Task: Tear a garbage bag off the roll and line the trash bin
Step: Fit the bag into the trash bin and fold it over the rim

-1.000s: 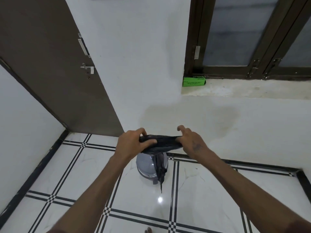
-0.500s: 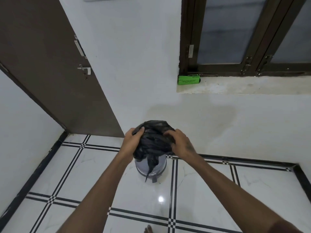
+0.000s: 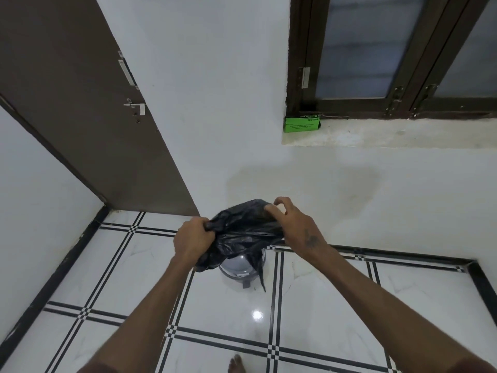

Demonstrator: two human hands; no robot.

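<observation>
Head view:
- Left hand (image 3: pixel 192 239): grip clenched in a fist around a bunched edge of the bag (image 3: pixel 242 232). The film gathers at the thumb side of the fist and hangs below it.
- Right hand (image 3: pixel 297 228): thumb and forefinger pinch the bag's upper far edge. The remaining fingers (image 3: pixel 282 201) are lifted and spread, clear of the film.
- Bag: black, crumpled, held in the air between the two hands. A taut crease runs across it from the left fist toward the right palm. Most of the film sags below the line of the hands; one thin tail hangs down at its right side.
- Bin (image 3: pixel 236 270): grey, rounded, standing on the floor (image 3: pixel 228 313) directly under the bag. The bag hides its top, so the opening cannot be seen. A small pedal shows at its front.
- Box (image 3: pixel 301 124): green, on the sill (image 3: pixel 390 134) below the window (image 3: pixel 349 49), well apart from the hands.
- Door (image 3: pixel 80 103): brown, at left, beside the white wall.
- A bare toe (image 3: pixel 236 364) shows at the bottom edge.
</observation>
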